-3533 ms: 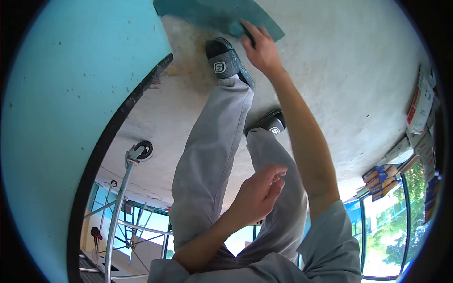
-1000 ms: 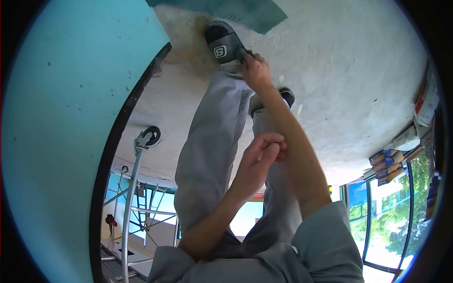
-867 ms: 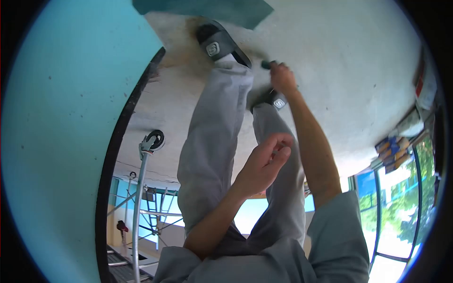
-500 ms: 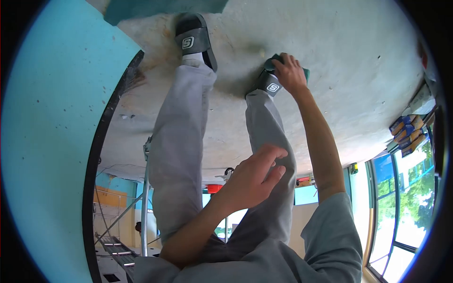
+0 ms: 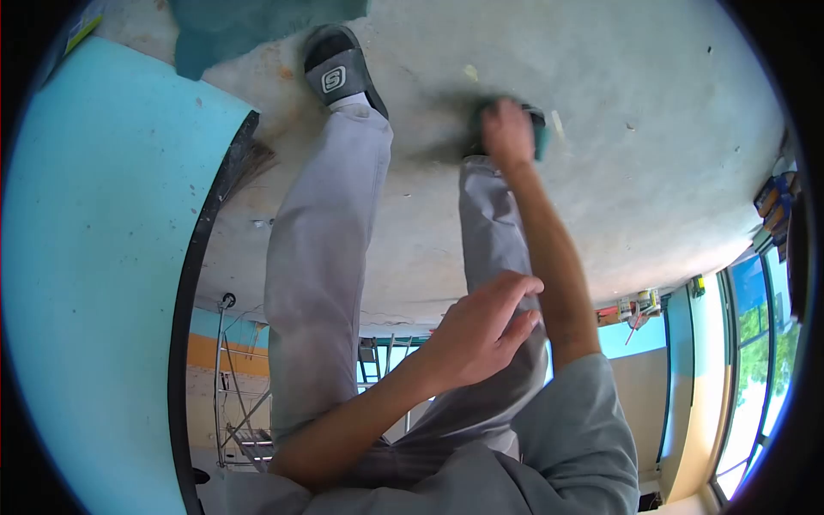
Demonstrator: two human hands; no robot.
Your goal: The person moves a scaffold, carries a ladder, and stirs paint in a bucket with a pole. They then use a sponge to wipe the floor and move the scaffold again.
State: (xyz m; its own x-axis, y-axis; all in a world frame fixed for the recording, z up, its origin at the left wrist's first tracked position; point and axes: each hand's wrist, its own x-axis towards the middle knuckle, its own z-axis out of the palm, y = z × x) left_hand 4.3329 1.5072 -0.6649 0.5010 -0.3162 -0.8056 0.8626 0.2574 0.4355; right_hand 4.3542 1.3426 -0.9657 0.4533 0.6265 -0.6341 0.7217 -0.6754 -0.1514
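My right hand (image 5: 508, 133) is blurred by motion, low at the floor in front of my right slipper (image 5: 535, 115). Its fingers are curled on a dark green piece (image 5: 542, 144), whose edge shows beside the hand; the rest is hidden. My left hand (image 5: 489, 330) hangs before my right leg, fingers loosely bent and thumb apart, with nothing in it. My other foot, in a black slipper (image 5: 336, 73) with a white logo, stands flat on the grey floor (image 5: 635, 197). The view is upside down, with the floor at the top.
A light blue panel (image 5: 103, 240) with a black edge rises close on the left, bristles (image 5: 249, 167) beside it. A dark green sheet (image 5: 257, 30) lies past my left foot. Behind my legs stands a metal frame (image 5: 225, 378); at the right are boxes (image 5: 775, 206) and windows (image 5: 751, 343).
The whole view has shifted. My right hand has moved left relative to my right foot, with the green piece still at it. My left hand keeps its loosely bent shape.
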